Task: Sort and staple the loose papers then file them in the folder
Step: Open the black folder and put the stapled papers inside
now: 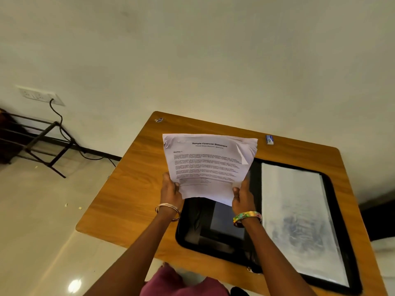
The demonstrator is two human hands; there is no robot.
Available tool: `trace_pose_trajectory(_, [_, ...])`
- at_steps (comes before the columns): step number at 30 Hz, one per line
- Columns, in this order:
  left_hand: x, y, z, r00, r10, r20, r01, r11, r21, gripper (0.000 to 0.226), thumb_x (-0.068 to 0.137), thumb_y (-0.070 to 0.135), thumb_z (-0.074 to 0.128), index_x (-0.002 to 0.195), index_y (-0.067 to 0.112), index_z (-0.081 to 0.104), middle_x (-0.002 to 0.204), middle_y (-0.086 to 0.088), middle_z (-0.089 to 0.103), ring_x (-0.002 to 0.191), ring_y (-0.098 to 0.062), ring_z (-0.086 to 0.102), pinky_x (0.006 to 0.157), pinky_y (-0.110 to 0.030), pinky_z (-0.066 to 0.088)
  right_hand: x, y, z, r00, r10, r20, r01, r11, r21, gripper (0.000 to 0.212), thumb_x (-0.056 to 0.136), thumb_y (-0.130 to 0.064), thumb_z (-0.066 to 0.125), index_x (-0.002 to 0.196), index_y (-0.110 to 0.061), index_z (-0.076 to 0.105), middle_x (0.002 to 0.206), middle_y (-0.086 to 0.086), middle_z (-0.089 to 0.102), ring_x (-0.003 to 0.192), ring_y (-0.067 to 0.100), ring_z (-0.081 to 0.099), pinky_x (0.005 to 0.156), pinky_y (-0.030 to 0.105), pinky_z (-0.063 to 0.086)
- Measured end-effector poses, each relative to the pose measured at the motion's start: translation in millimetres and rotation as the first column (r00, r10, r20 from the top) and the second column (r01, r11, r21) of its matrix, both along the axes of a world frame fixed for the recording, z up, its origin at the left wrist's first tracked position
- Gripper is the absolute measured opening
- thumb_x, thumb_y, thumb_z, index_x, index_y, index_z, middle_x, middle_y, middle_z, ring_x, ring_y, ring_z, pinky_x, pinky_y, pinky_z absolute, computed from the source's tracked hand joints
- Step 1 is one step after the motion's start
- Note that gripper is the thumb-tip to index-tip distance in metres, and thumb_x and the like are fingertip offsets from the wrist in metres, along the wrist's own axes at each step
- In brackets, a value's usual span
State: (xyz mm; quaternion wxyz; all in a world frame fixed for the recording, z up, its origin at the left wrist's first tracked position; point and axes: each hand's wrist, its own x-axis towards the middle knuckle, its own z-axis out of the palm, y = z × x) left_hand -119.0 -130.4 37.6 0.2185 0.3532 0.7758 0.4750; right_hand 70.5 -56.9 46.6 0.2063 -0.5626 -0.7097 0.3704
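A stack of printed papers (208, 165), headed "Sample Financial Statement", is held up above the wooden table (132, 189). My left hand (171, 188) grips its lower left edge and my right hand (242, 195) grips its lower right edge. The top right corner of the front sheet is folded over. Below the papers a black folder (198, 227) lies open on the table, with clear plastic sleeves (299, 221) on its right half. A small blue and white stapler (269, 139) sits at the table's far edge, beyond the papers.
A small round sticker (158, 119) sits at the table's far left corner. A black metal rack (40, 142) stands by the wall on the left, under a wall socket (40, 96) with a cable plugged in. Glossy floor tiles (38, 210) lie to the left.
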Motion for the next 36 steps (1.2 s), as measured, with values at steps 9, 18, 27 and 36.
trace_pose_trajectory(9, [-22, -7, 6, 0.993, -0.051, 0.104, 0.067, 0.985, -0.157, 0.016, 0.091, 0.001, 0.05, 0.107, 0.002, 0.054, 0.095, -0.007, 0.062, 0.083, -0.025, 0.058, 0.071, -0.03, 0.046, 14, 26, -7, 0.978, -0.128, -0.168, 0.114, 0.99, -0.088, 0.029, 0.09, 0.001, 0.055, 0.118, -0.004, 0.058, 0.11, 0.016, 0.065, 0.096, 0.029, 0.06, 0.09, 0.042, 0.05])
trace_pose_trajectory(18, [-15, -54, -30, 0.777, 0.259, 0.574, -0.033, 0.927, -0.373, 0.015, 0.084, -0.005, 0.061, 0.098, -0.004, 0.065, 0.096, -0.017, 0.066, 0.069, -0.025, 0.063, 0.067, -0.032, 0.051, 26, -6, -62, 0.981, -0.19, -0.049, 0.14, 0.852, -0.505, 0.029, 0.088, 0.0, 0.06, 0.116, -0.004, 0.065, 0.109, 0.013, 0.067, 0.098, 0.036, 0.062, 0.094, 0.047, 0.05])
trace_pose_trajectory(27, [3, -46, -46, 0.955, 0.226, 0.193, -0.104, 0.864, -0.493, 0.021, 0.091, 0.012, 0.056, 0.106, 0.002, 0.067, 0.103, -0.017, 0.068, 0.08, -0.026, 0.057, 0.072, -0.026, 0.042, -7, -4, -51, 0.956, -0.028, 0.292, 0.096, 0.97, -0.222, 0.023, 0.096, -0.003, 0.041, 0.11, 0.006, 0.057, 0.114, 0.02, 0.063, 0.102, 0.037, 0.059, 0.083, 0.03, 0.045])
trace_pose_trajectory(36, [-7, -47, -43, 0.925, 0.176, 0.336, -0.03, 0.917, -0.399, 0.014, 0.092, 0.018, 0.056, 0.084, 0.011, 0.064, 0.091, -0.013, 0.069, 0.076, -0.025, 0.061, 0.067, -0.027, 0.048, 3, -2, -55, 0.977, -0.202, 0.074, 0.215, 0.921, -0.325, 0.026, 0.091, -0.004, 0.057, 0.116, 0.0, 0.064, 0.111, 0.015, 0.066, 0.095, 0.032, 0.06, 0.09, 0.03, 0.046])
